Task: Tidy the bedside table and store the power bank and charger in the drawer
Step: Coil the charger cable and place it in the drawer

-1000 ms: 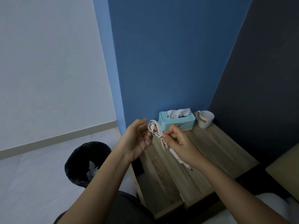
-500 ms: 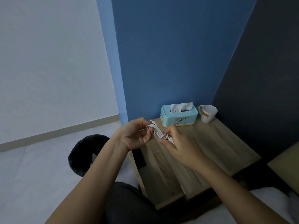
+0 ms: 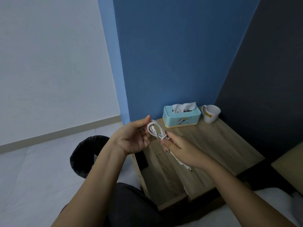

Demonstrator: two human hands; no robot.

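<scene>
The white charger cable point(image 3: 156, 131) is coiled into loose loops and held in the air above the table's point(image 3: 218, 145) left edge. Its white plug block point(image 3: 181, 162) hangs lower, mostly hidden, over the middle of the wooden table. The power bank cannot be made out.

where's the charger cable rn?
Head view, centre: the coiled white charger cable is held between both hands, above the bedside table's left edge, in front of the tissue box.
</scene>
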